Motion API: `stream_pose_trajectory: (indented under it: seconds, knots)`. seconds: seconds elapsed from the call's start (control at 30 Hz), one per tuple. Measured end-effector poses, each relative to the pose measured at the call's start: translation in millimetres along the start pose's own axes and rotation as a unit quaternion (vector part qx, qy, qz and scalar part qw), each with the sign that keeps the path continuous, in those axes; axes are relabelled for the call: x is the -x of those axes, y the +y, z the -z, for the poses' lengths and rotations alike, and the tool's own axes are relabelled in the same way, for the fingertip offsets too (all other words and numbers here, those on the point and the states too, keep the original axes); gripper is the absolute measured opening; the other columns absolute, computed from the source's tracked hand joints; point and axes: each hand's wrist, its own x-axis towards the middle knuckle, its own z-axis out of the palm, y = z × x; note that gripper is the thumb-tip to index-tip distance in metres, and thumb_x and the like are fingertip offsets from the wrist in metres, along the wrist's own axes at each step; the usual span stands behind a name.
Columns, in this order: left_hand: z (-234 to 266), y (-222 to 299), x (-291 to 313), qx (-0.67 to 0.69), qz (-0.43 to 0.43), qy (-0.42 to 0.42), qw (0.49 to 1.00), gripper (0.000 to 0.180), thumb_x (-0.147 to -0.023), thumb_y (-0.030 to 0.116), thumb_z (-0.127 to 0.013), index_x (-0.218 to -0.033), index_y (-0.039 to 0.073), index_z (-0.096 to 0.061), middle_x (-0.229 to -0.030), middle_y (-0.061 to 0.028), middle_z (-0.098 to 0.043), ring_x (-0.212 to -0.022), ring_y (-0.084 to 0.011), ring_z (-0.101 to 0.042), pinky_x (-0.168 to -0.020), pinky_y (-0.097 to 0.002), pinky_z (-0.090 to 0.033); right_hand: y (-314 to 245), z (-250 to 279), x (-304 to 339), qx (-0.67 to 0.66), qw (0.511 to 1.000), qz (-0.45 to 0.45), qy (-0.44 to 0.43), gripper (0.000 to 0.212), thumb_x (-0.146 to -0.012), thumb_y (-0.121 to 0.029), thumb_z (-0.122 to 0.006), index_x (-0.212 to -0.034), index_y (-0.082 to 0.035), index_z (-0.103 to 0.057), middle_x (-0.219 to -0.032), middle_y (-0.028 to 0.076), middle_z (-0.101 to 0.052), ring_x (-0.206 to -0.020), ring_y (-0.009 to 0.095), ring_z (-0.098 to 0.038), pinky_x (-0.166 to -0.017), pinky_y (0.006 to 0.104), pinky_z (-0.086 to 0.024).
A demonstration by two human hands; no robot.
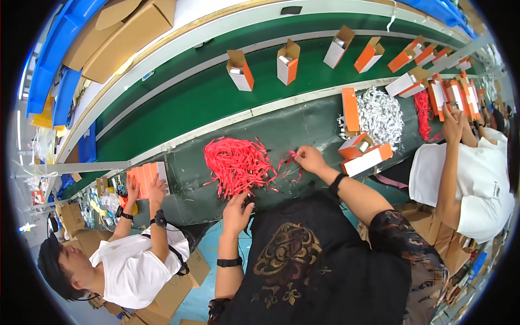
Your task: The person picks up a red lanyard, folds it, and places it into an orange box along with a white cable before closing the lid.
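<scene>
A heap of red wrist straps [234, 165] lies on the dark work surface in front of me. My right hand [311, 160], to the right of the heap, pinches a thin red strap [291, 157] between thumb and fingers. Loops of it hang down from my fingertips. My left hand [237, 214] is at the heap's near edge, its fingertips at the straps. Its fingers are stretched out, thumb apart, and I see nothing held in it.
Beyond the surface runs a green conveyor [189, 103] with several open orange-and-white boxes [288, 64]. At right, opened boxes [368, 160] lie beside a pile of white straps [381, 116]. Co-workers [138, 265] sit on both sides; the left one handles orange boxes [145, 179].
</scene>
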Motion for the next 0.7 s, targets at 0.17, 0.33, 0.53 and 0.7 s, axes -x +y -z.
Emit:
stream_pose_trajectory:
  seconds: [0.17,0.33,0.53,0.7]
  knots:
    - [7,26,-25,0.005,-0.054,-0.024,0.998,0.040,-0.084,0.018,-0.070,-0.121,0.004,-0.064,-0.111,-0.0161,-0.066,-0.103,-0.0342,-0.064,-0.089,-0.0402,-0.050,-42,55,31,-0.122,0.992,0.013,0.007,0.008,-0.082,-0.007,-0.071,-0.085,-0.004,-0.064,-0.076,0.005,-0.069,-0.069,0.012,-0.064,-0.064,0.0289,-0.051]
    - [6,71,-67,0.012,-0.181,-0.049,0.982,0.041,-0.084,0.018,-0.071,-0.121,0.002,-0.063,-0.114,-0.0176,-0.065,-0.108,-0.0353,-0.062,-0.094,-0.0402,-0.049,-103,101,63,-0.289,0.956,-0.013,-0.058,0.013,-0.085,-0.002,-0.069,-0.097,-0.003,-0.063,-0.082,0.003,-0.068,-0.072,0.007,-0.063,-0.065,0.0231,-0.051]
    - [-5,125,-101,0.233,-0.209,-0.072,0.947,0.057,-0.086,0.016,-0.069,-0.139,0.004,-0.051,-0.131,-0.0127,-0.057,-0.124,-0.0269,-0.052,-0.101,-0.0393,-0.045,-159,141,111,-0.342,0.928,0.046,-0.144,0.025,-0.084,0.000,-0.073,-0.106,0.002,-0.062,-0.087,0.003,-0.069,-0.075,0.007,-0.064,-0.069,0.0232,-0.053]
    - [2,136,-114,0.272,-0.295,-0.174,0.899,0.026,-0.088,0.015,-0.070,-0.112,0.003,-0.068,-0.110,-0.0105,-0.067,-0.102,-0.0215,-0.062,-0.091,-0.0349,-0.048,-185,161,131,-0.347,0.921,0.061,-0.166,0.026,-0.085,-0.005,-0.075,-0.107,0.001,-0.063,-0.088,0.003,-0.069,-0.072,0.006,-0.062,-0.063,0.0207,-0.050]
